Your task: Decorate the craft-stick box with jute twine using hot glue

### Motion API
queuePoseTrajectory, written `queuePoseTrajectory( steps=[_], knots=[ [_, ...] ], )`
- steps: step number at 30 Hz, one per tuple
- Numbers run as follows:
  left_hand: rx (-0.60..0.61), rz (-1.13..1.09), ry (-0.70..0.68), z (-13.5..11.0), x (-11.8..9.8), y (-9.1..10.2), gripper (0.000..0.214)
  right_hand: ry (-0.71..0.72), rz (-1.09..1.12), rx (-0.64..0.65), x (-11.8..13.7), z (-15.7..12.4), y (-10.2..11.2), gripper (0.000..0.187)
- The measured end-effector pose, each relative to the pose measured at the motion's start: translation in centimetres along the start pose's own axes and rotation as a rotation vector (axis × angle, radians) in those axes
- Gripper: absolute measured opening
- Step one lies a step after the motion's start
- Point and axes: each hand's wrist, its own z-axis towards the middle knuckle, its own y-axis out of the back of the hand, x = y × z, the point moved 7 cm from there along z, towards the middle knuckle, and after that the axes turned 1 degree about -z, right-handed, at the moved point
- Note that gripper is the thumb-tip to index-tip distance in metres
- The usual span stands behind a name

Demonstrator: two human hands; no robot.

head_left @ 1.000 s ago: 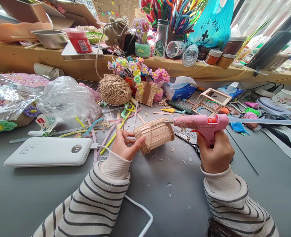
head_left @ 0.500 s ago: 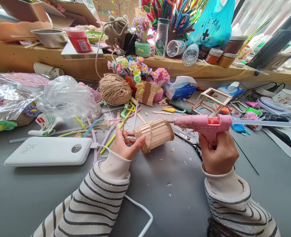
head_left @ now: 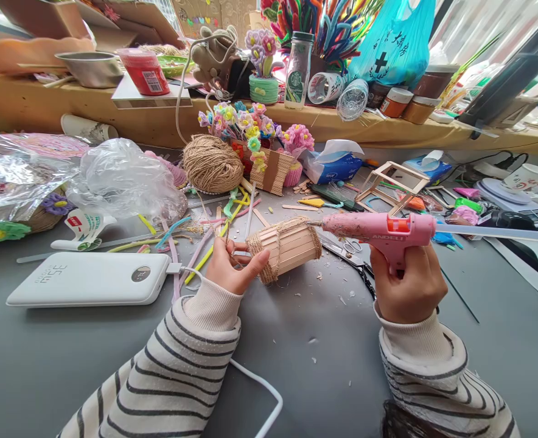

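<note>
My left hand (head_left: 233,267) is closed around the twine-wrapped end of a small barrel of wooden sticks (head_left: 289,247), held on its side just above the grey table (head_left: 314,365). My right hand (head_left: 406,286) grips the handle of a pink hot glue gun (head_left: 378,229). Its nozzle points left and sits at the barrel's right rim, where twine is wound. A clear glue stick (head_left: 497,233) sticks out of the gun's back to the right.
A white power bank (head_left: 89,279) with its cable lies at the left. A ball of jute twine (head_left: 212,163), pipe-cleaner flowers (head_left: 246,125), a plastic bag (head_left: 123,179), scissors (head_left: 349,252), a wooden frame (head_left: 394,180) and a tissue pack (head_left: 333,164) crowd the table's back. A cluttered wooden shelf (head_left: 159,121) runs behind.
My right hand and the glue gun have drifted a little to the right, so the nozzle has drawn back slightly from the barrel's rim. My left hand and the barrel have barely moved.
</note>
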Motion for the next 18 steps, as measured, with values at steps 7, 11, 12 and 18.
queuePoseTrajectory(
  steps=[7,11,12,18],
  knots=[
    [-0.021,0.024,-0.01,0.0,0.0,0.2,0.053,0.005,0.019,-0.003,0.2,0.1,0.0,0.027],
    [-0.03,0.03,-0.017,0.0,0.0,0.2,0.055,0.034,-0.009,-0.016,0.5,0.2,0.2,0.029],
    [-0.028,0.032,-0.019,0.0,0.0,0.2,0.055,0.046,-0.025,-0.02,0.7,0.2,0.3,0.03],
    [-0.037,0.05,-0.033,-0.2,-0.2,0.2,0.057,0.024,-0.078,-0.02,1.1,0.1,0.5,0.037]
  ],
)
